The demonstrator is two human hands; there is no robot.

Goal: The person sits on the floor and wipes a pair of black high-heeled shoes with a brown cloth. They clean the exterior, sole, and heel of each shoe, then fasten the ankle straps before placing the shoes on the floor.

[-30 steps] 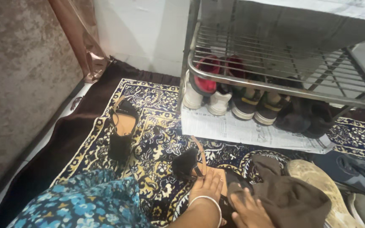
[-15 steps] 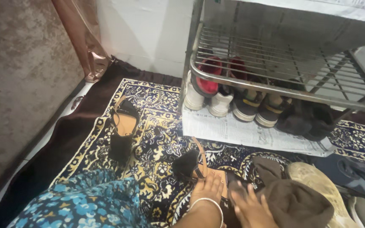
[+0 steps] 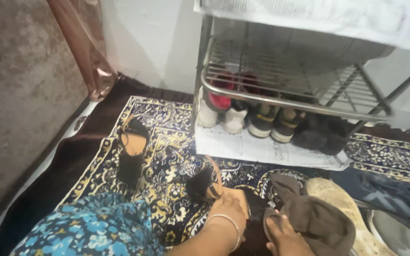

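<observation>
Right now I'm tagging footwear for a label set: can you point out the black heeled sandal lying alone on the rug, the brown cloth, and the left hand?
black heeled sandal with tan insole (image 3: 130, 154): head view, on the insole.
brown cloth (image 3: 316, 219): head view, on its bunched middle.
left hand (image 3: 229, 208): head view, on its back.

2 black sandals are out on the rug (image 3: 167, 166): 1 sandal (image 3: 130, 154) lying apart to the left, 1 sandal (image 3: 212, 187) under the left hand (image 3: 228, 208). 2 hands show, the right hand (image 3: 283, 234) being the other. 1 bangle (image 3: 226, 223) circles the left wrist. 1 brown cloth (image 3: 316, 220) lies by the right hand. 1 metal rack (image 3: 290, 90) stands behind, with 1 newspaper sheet (image 3: 262, 149) beneath it. About 6 shoes (image 3: 262, 121) sit on that sheet; the dark ones are hard to count. 1 curtain (image 3: 84, 52) hangs at the left.
</observation>
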